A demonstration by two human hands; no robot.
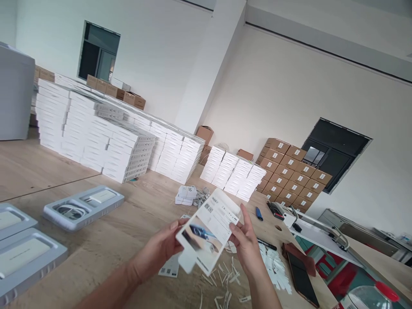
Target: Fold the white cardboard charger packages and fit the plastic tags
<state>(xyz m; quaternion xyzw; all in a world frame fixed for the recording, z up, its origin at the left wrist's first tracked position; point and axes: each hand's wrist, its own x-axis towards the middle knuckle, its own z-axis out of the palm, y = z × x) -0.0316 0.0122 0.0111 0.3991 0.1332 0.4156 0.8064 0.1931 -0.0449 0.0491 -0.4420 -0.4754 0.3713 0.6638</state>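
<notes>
Left hand (164, 241) and right hand (247, 244), low in the middle of the frame, together grasp a printed box (207, 231) tilted above the table (138, 219); the left pinches its left edge, the right sets a thumb on the printed face with one finger raised. Too firm a squeeze could dent the thin-looking card, and the loose flap (187, 261) jutting from its lower end could crease if pressed on the tabletop. Whether anything sits inside cannot be seen. Paper strips (228, 299) lie scattered at the bottom of the frame, and one could cling to the box. At lower right, a sweeping right arm could nudge the phone (301, 279) off the nearby table edge. Toward the left, a cable (71, 211) coiled in a tray (99, 209) could spring out if bumped. Farther back, upper left, stacked white boxes (86, 141) look uneven, so a knock to the table might topple some.
</notes>
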